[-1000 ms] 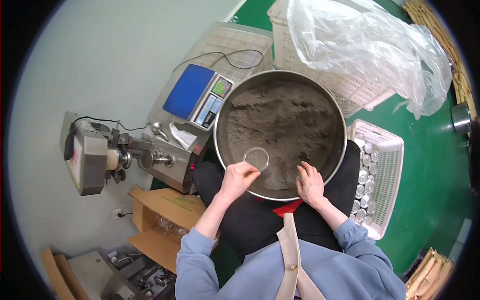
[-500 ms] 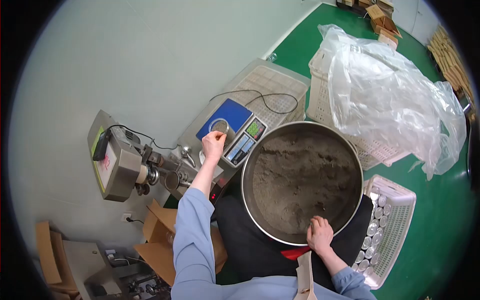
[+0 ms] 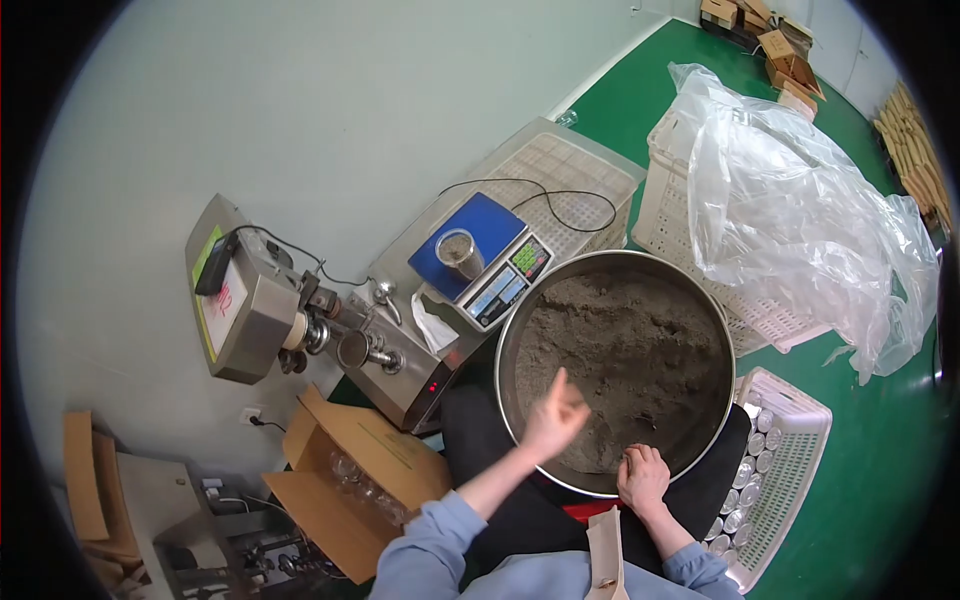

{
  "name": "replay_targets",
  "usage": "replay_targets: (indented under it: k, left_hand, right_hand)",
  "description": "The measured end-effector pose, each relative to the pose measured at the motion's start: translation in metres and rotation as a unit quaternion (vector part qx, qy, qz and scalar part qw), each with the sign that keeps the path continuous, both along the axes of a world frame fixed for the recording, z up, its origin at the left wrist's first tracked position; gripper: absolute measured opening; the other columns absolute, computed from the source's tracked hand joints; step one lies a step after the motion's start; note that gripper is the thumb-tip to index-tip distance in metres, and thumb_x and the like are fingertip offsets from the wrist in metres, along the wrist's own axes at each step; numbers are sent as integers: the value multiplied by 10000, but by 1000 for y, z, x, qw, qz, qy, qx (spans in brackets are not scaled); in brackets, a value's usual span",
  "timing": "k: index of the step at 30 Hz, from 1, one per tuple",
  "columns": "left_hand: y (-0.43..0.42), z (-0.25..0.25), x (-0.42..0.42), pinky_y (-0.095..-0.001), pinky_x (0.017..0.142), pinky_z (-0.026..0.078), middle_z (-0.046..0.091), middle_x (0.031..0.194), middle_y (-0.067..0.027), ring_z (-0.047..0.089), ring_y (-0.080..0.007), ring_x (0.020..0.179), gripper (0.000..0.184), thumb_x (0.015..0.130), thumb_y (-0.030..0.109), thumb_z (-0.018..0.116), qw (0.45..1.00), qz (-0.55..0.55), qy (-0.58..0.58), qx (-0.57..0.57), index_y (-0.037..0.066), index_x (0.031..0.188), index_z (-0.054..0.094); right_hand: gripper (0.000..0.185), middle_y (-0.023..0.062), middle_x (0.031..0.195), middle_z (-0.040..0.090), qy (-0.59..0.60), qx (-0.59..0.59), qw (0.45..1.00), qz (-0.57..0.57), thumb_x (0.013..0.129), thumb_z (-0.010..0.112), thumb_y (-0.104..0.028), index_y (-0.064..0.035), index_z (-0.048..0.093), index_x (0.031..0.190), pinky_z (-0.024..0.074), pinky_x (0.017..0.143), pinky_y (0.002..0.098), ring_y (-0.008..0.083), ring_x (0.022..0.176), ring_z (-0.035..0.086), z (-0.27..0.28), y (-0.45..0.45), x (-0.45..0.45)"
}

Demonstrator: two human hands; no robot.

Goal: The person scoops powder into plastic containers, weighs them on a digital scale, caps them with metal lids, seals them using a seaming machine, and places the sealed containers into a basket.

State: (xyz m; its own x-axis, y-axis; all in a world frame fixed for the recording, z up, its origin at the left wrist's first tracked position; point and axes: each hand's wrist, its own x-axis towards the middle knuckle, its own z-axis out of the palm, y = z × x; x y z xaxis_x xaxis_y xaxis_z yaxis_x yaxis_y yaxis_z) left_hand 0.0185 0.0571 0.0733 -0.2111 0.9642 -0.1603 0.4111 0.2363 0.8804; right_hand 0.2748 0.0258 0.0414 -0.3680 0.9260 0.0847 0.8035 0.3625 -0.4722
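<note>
A wide round metal tub (image 3: 728, 330) holds grey-brown powder (image 3: 625, 350). My left hand (image 3: 556, 416) hovers above the powder's near left part, slightly blurred, with fingers apart and nothing visible in them. My right hand (image 3: 643, 475) lies at the tub's near edge, its fingers curled together over the inside; whatever they grip, if anything, is hidden. A clear jar (image 3: 460, 254) with powder in it stands on the blue pan (image 3: 430, 268) of a digital scale (image 3: 507, 290), to the left of the tub.
A metal machine (image 3: 245, 300) stands at left near a white tissue (image 3: 433, 322). An open cardboard box (image 3: 390, 440) holds clear jars. At right, a white basket (image 3: 800, 440) holds several silver-topped containers; plastic sheeting (image 3: 790, 190) covers a white crate (image 3: 665, 190).
My left hand has left the jar on the scale and moved right and nearer, over the powder. The right hand stays at the tub's edge. The view has shifted slightly.
</note>
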Motion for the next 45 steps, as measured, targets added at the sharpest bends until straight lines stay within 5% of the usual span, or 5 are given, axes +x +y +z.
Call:
replay_targets:
  k: [12, 15, 25, 37, 45]
  left_hand:
    - [-43, -58, 47, -515, 1095, 499, 602, 1457, -187, 617, -415, 1284, 656, 863, 247, 742, 924, -323, 128, -161, 29, 1453, 556]
    - [-64, -123, 69, -522, 1212, 383, 581, 1489, -192, 513, -392, 1420, 715, 828, 291, 770, 907, -262, 222, 245, 25, 1458, 562]
    - [-46, -12, 51, -619, 1208, 358, 501, 1559, -277, 398, -462, 1507, 466, 856, 249, 800, 954, -44, 193, 227, 73, 1281, 729]
    - [-32, -35, 51, -358, 559, 527, 728, 661, -116, 726, -230, 571, 150, 957, 143, 747, 994, -44, -80, 59, 14, 1019, 794]
    - [-28, -46, 50, -381, 553, 518, 679, 632, -139, 713, -289, 578, 192, 968, 161, 740, 993, -34, 8, 117, 6, 859, 768]
  right_hand:
    - [405, 176, 1373, 646, 152, 25, 979, 136, 875, 712, -192, -24, 675, 1242, 471, 1083, 518, 404, 1271, 598, 31, -1, -53]
    - [350, 154, 1294, 692, 147, -2, 964, 221, 885, 675, -212, -38, 714, 1186, 405, 1153, 519, 345, 1305, 606, 29, -3, -74]
    - [393, 195, 1085, 749, 27, 53, 998, -34, 940, 720, -195, -12, 659, 1283, 554, 913, 492, 405, 1033, 697, -12, 120, 43]
    - [597, 191, 1072, 777, -7, -110, 985, -134, 975, 673, -286, -39, 513, 1495, 567, 906, 500, 401, 1028, 738, -2, 212, 28]
    - [625, 193, 1058, 774, 4, -94, 984, -152, 989, 658, -303, -60, 468, 1533, 561, 892, 528, 425, 1006, 733, -38, 225, 20]
